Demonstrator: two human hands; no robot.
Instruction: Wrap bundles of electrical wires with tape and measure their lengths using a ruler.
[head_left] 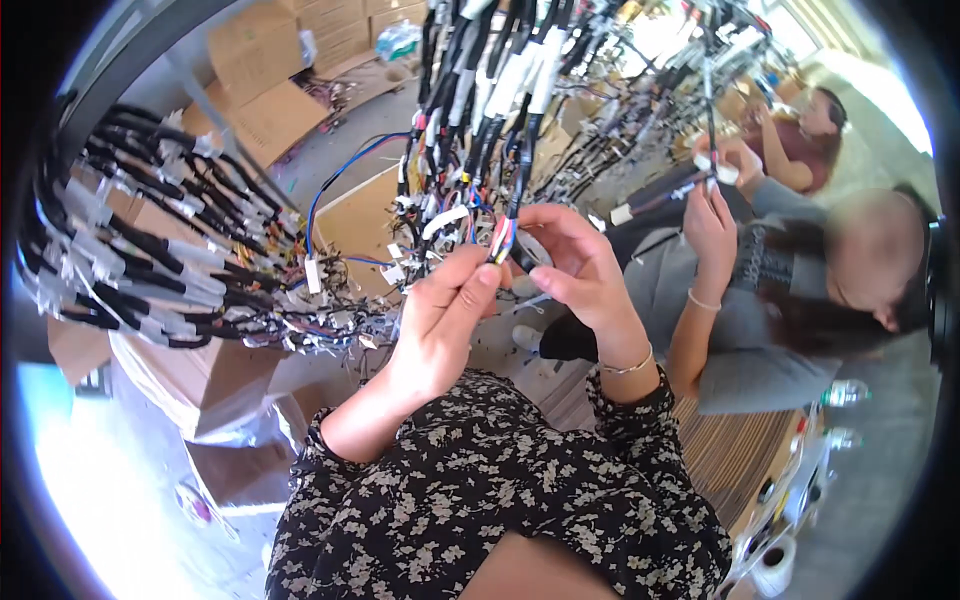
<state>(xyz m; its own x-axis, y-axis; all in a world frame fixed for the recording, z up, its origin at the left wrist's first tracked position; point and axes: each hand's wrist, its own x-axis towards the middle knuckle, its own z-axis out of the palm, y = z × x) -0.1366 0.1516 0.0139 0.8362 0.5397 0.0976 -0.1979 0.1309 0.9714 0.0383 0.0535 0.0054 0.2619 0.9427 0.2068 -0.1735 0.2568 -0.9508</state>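
In front of me hangs a black-wrapped wire harness (523,165), and its loose red, white, blue and yellow wires (505,238) fan out at the lower end. My left hand (445,315) pinches these wires between thumb and fingers. Just right of them, my right hand (580,270) curls around a roll of black tape (526,255), partly hidden by the fingers. The tape roll is close against the harness. Many similar harnesses (460,90) with white wrapped sections and small connectors hang right behind.
More bundled harnesses (150,240) hang at the left over cardboard boxes (190,370). At the right, a co-worker in a grey top (760,270) handles another harness; a second person (800,150) sits farther back. A wood-striped table (735,450) carries rolls and bottles at the lower right.
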